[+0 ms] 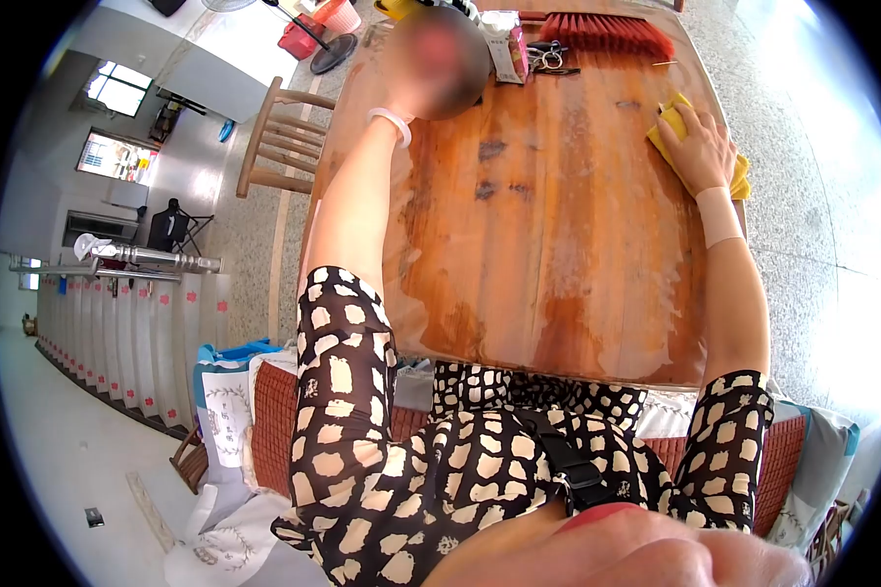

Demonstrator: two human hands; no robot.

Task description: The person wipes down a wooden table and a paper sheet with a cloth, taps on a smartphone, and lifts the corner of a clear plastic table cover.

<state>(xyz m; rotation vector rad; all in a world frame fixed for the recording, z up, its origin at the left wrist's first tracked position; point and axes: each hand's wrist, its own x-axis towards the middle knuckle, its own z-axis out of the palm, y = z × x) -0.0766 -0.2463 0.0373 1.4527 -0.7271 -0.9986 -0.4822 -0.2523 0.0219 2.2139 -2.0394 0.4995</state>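
Observation:
My right hand [700, 149] presses on a yellow cloth [664, 147] at the right edge of the wooden table [548, 245], with folds of the cloth showing around the fingers. My left hand [409, 98] reaches to the far left part of the table. A round blurred patch covers its fingers, and I cannot make out what it touches or holds. Dull streaks and glossy patches show on the tabletop. A light bracelet [392, 125] circles the left wrist, and a beige band [719, 217] wraps the right one.
At the table's far end lie a red-bristled brush [607, 34], scissors [546, 57] and a pink-and-white packet [508, 54]. A wooden chair [286, 137] stands left of the table. Beyond it are a standing fan [333, 54] and a red basket [301, 36]. Stairs [117, 333] lie at the left.

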